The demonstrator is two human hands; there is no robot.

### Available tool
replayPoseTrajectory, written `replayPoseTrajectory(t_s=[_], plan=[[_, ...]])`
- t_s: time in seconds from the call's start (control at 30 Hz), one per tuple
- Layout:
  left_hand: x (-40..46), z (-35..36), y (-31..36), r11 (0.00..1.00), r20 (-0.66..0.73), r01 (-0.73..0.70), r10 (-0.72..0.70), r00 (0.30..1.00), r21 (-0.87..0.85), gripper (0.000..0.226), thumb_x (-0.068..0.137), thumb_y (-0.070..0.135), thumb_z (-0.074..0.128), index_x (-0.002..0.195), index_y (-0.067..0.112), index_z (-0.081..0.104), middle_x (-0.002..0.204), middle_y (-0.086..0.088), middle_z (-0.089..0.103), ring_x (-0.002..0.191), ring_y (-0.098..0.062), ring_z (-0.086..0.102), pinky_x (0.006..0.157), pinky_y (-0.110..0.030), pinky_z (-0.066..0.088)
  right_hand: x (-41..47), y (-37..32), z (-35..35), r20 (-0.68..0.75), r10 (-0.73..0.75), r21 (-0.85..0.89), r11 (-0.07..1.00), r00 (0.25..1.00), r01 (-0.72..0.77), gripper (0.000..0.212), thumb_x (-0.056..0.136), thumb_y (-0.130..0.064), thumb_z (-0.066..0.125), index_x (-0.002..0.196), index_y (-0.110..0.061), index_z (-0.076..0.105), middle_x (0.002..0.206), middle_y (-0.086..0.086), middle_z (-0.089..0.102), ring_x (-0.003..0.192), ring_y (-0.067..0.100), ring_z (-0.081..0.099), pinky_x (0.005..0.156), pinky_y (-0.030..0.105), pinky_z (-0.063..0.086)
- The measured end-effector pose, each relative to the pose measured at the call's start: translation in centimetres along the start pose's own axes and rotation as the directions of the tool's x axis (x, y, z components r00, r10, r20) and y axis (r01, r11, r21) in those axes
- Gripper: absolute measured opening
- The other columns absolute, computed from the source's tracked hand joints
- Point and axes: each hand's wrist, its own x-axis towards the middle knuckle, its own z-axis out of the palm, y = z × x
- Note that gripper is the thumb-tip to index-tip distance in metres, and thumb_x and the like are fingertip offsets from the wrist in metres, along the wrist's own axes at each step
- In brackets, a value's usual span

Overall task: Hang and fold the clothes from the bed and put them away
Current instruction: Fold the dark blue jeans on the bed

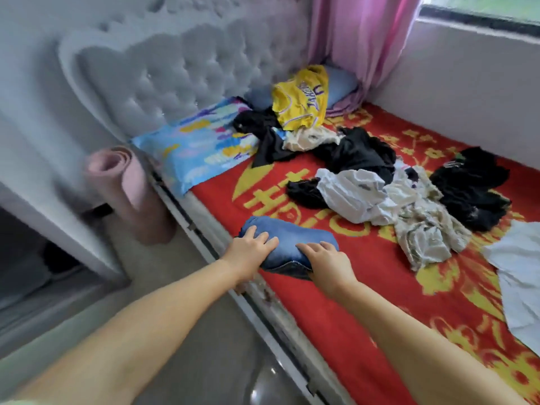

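Note:
A folded pair of blue jeans [289, 238] lies near the left edge of the bed, on the red and yellow bedspread [350, 302]. My left hand [248, 249] rests on its left end with fingers laid over the top. My right hand [327, 258] lies on its right end, fingers spread over the denim. Further back, loose clothes are heaped: a yellow jersey [301, 97], black garments [356, 153], white and cream pieces [409, 217], and another black heap [470, 185]. A white garment [517, 276] lies at the right edge.
A patterned blue pillow [198, 144] sits against the grey tufted headboard [175, 71]. A rolled pink mat [131, 194] stands on the floor beside the bed. Pink curtain [359, 33] hangs at the far corner. A grey cabinet [43, 229] is at left.

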Motion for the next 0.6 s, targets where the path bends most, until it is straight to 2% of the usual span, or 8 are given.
replayPoseTrajectory(t_s=[0.17,0.3,0.5,0.6], plan=[[-12.6,3.2,-10.8,0.954,0.072,0.295,-0.292,0.954,-0.045,0.059,0.089,0.009,0.054,0.141,0.019,0.029,0.133,-0.002,0.042,0.136,-0.027,0.027,0.069,-0.035,0.047,3.8,-15.6,0.1,0.086,-0.286,-0.054,0.955,0.954,0.291,0.069,0.087,-0.034,0.064,0.146,-0.031,0.027,0.143,-0.008,0.042,0.132,0.024,0.036,0.088,0.036,0.045],[-23.3,6.6,-18.1,0.875,0.121,0.476,-0.464,0.878,-0.094,0.057,0.088,0.008,0.053,0.140,0.019,0.031,0.131,-0.003,0.043,0.135,-0.029,0.028,0.066,-0.034,0.042,5.1,-28.7,1.4,0.118,-0.457,-0.089,0.880,0.882,0.467,0.058,0.093,-0.026,0.053,0.145,-0.033,0.028,0.143,-0.006,0.043,0.131,0.024,0.036,0.087,0.038,0.043],[-39.0,11.5,-27.7,0.750,0.225,0.649,-0.615,0.756,-0.132,0.061,0.087,0.014,0.056,0.142,0.020,0.030,0.137,-0.002,0.042,0.135,-0.031,0.030,0.080,-0.041,0.049,4.6,-48.1,3.4,0.225,-0.633,-0.063,0.749,0.740,0.660,0.063,0.089,-0.029,0.058,0.146,-0.033,0.029,0.145,-0.004,0.043,0.132,0.025,0.038,0.093,0.037,0.042],[-45.6,13.4,-31.9,0.693,0.240,0.705,-0.667,0.706,-0.147,0.063,0.086,0.020,0.059,0.141,0.022,0.030,0.137,-0.001,0.043,0.132,-0.031,0.032,0.080,-0.041,0.050,4.1,-56.4,3.8,0.249,-0.701,-0.058,0.678,0.668,0.733,0.060,0.088,-0.031,0.059,0.142,-0.032,0.034,0.141,-0.002,0.047,0.128,0.027,0.043,0.093,0.037,0.043]])
